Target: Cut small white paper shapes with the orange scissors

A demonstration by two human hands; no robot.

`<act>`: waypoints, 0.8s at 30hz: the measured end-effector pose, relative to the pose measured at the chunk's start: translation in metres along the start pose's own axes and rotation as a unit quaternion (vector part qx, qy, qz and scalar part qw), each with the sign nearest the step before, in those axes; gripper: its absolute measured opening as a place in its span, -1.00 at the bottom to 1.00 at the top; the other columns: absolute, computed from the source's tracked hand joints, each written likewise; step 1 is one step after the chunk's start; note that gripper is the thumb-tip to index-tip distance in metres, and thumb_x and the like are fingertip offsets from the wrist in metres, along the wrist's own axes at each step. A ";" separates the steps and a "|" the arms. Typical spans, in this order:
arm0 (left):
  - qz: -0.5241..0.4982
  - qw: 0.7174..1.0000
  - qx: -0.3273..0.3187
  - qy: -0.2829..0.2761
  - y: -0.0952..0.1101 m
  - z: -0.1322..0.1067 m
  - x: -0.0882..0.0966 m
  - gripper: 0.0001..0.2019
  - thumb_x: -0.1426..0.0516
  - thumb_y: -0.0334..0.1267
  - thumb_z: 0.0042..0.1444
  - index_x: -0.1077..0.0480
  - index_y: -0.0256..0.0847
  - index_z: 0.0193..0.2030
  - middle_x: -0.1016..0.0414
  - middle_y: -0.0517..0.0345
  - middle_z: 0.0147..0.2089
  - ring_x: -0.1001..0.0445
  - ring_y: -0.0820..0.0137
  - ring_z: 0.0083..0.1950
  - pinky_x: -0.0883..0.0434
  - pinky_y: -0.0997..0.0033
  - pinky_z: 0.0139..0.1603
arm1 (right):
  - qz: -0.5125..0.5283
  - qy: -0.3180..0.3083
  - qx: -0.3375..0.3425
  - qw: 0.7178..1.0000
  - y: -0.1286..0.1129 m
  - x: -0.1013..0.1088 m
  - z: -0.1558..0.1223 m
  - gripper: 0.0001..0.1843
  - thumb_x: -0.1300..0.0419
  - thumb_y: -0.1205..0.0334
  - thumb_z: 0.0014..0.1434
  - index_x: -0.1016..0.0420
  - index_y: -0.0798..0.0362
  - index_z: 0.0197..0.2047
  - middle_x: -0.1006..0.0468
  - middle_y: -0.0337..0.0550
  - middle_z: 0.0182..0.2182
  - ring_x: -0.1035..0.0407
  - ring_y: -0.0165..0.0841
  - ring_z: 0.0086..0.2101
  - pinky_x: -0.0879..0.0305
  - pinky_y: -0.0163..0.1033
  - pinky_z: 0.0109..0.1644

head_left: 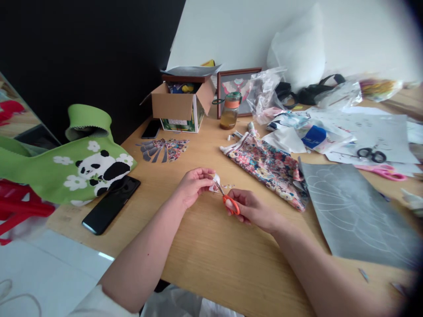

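Note:
At the middle of the table, my left hand (194,186) pinches a small white piece (216,179), perhaps paper or cloth; its exact kind is too small to tell. My right hand (247,206) grips orange-handled scissors (232,205), fingers in the loops. Their blades point up and left and meet the white piece. Tiny scraps (228,186) lie just behind the blades. Right of them rests a folded floral cloth (264,165). Farther back on the left is a fan-shaped arrangement (165,149) of grey and floral pieces.
A black phone (110,206) and a green panda knit bag (95,169) are at left. Behind stand an open cardboard box (180,105), a jar of brown liquid (229,112) and a picture frame (218,94). A grey line-drawn sheet (353,211), black-handled scissors (372,154) and pink scissors (390,172) lie right.

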State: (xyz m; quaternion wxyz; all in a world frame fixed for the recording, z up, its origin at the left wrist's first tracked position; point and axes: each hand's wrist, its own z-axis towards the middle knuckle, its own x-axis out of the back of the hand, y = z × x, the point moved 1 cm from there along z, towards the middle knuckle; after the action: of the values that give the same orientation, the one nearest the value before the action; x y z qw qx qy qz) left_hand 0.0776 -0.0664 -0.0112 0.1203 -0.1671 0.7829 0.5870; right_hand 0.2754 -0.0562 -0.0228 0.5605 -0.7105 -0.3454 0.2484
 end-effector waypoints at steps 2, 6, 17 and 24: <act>-0.002 1.000 -0.002 0.001 0.000 0.000 0.000 -0.66 -0.29 -0.52 -0.21 -0.46 -0.38 -0.20 -0.49 0.14 -0.39 -0.46 0.50 -0.45 -0.40 0.42 -0.33 | -0.001 0.000 -0.001 1.000 0.000 0.000 0.000 -0.46 -0.25 -0.30 0.11 -0.33 0.07 -0.35 -0.40 -0.26 -0.47 -0.13 -0.55 -0.61 0.01 -0.40 -0.64; 0.001 1.000 0.002 -0.013 0.000 0.000 0.001 -0.66 -0.29 -0.52 -0.21 -0.46 -0.37 -0.20 -0.49 0.15 -0.39 -0.45 0.52 -0.46 -0.40 0.43 -0.32 | -0.004 0.005 -0.004 1.000 0.000 0.000 0.000 -0.46 -0.25 -0.29 0.11 -0.33 0.07 -0.34 -0.39 -0.26 -0.47 -0.13 -0.55 -0.61 0.01 -0.42 -0.64; 0.011 1.000 0.007 -0.026 -0.001 -0.001 0.000 -0.63 -0.29 -0.52 -0.21 -0.44 -0.37 -0.17 -0.47 0.16 -0.37 -0.46 0.51 -0.44 -0.37 0.43 -0.32 | 0.004 0.015 -0.007 1.000 -0.001 0.000 0.001 -0.46 -0.27 -0.29 0.09 -0.34 0.07 -0.35 -0.41 -0.25 -0.46 -0.13 -0.55 -0.61 0.03 -0.41 -0.63; 0.031 0.999 0.005 -0.034 -0.001 -0.002 -0.001 -0.61 -0.30 -0.51 -0.21 -0.43 -0.37 -0.15 -0.47 0.15 -0.36 -0.48 0.49 -0.43 -0.35 0.44 -0.34 | -0.003 0.022 -0.009 1.000 -0.003 0.000 0.000 -0.44 -0.27 -0.31 0.07 -0.35 0.07 -0.38 -0.38 -0.26 -0.48 -0.13 -0.55 -0.61 0.01 -0.40 -0.64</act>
State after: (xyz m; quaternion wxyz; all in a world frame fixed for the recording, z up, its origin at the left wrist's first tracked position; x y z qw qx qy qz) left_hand 0.0787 -0.0685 -0.0109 0.1295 -0.1220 0.7861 0.5920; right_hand 0.2742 -0.0559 -0.0198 0.5621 -0.7199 -0.3378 0.2275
